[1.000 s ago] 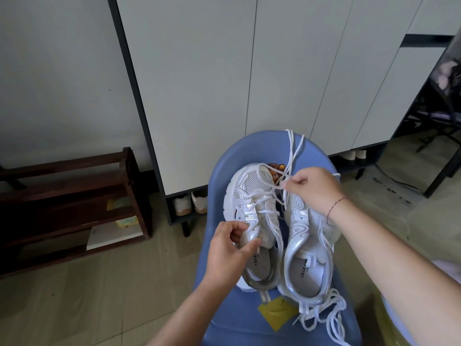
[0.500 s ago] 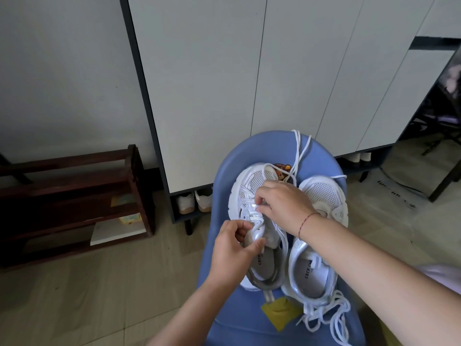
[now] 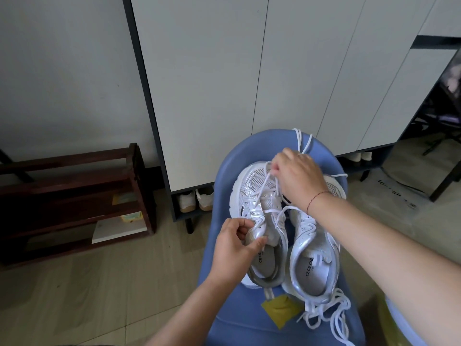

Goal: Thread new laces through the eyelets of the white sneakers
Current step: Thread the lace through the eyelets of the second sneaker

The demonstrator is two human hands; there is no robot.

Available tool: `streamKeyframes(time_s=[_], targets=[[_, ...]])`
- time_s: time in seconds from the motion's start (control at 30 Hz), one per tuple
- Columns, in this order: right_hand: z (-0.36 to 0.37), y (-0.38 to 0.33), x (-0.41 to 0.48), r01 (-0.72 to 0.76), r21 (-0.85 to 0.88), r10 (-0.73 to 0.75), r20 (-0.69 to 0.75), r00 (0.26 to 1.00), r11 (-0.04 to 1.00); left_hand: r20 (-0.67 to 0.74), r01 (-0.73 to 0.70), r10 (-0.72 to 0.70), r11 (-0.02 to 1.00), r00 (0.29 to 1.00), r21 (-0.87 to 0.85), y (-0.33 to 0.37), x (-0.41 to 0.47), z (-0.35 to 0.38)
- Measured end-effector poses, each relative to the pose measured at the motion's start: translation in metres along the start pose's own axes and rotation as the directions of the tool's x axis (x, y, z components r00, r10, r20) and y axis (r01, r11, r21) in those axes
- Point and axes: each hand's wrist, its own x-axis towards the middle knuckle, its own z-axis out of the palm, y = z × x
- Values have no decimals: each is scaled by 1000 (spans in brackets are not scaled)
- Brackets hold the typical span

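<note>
My right hand (image 3: pixel 296 178) has lifted from the eyelets toward the toe, pinching the lace (image 3: pixel 262 188) taut through the left sneaker (image 3: pixel 252 196) on the blue chair (image 3: pixel 224 176), while my left hand (image 3: pixel 234 248) grips its tongue, so another crossing looks seated.

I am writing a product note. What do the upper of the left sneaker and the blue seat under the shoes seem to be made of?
Left sneaker: white mesh at the toe, with visible small holes, and glossy silver overlays that look like synthetic leather. Blue seat: probably moulded plastic, smooth, with a soft sheen and a rounded rim.
</note>
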Motion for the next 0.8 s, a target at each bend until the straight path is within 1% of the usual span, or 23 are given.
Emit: streamKeyframes(time_s=[0.07, 0.1, 0.13, 0.2, 0.27, 0.3, 0.37, 0.4, 0.43, 0.5, 0.63, 0.8], targets=[[3, 9, -6, -160, 43, 160, -1, 987, 986, 3, 0, 0, 1000, 1000, 1, 0, 0, 0], [7, 10, -10, -204, 66, 203, 25, 979, 977, 3, -1, 1, 1000, 1000, -1, 0, 0, 0], [9, 8, -15, -219, 97, 215, 50, 975, 971, 2, -1, 1, 1000, 1000, -3, 0, 0, 1], [10, 0, -20, -159, 187, 150, 63, 987, 969, 1, 3, -3, 1000, 1000, -4, 0, 1, 1], [7, -12, -22, -36, 279, 23, 49, 999, 960, 3, 10, -10, 1000, 1000, -9, -1, 1, 2], [6, -18, -22, 16, 314, -38, 65, 997, 949, 5, 10, -10, 1000, 1000, -8, -1, 1, 2], [9, -28, -24, 85, 326, -143, 158, 977, 942, 10, 12, -12, 1000, 1000, -2, 0, 1, 1], [13, -31, -25, 111, 297, -176, 204, 963, 948, 11, 14, -14, 1000, 1000, -2, 0, 1, 1], [16, -32, -25, 128, 253, -191, 240, 952, 959, 12, 15, -15, 1000, 1000, -5, 0, 0, 0], [18, -31, -24, 142, 186, -187, 257, 948, 972, 14, 13, -13, 1000, 1000, -9, 1, 0, 0], [17, -27, -21, 172, 124, -198, 243, 949, 977, 19, 9, -9, 1000, 1000, -18, 2, 0, 0], [13, -25, -20, 189, 101, -208, 243, 947, 977, 15, 8, -8, 1000, 1000, -6, 1, 0, 0]])
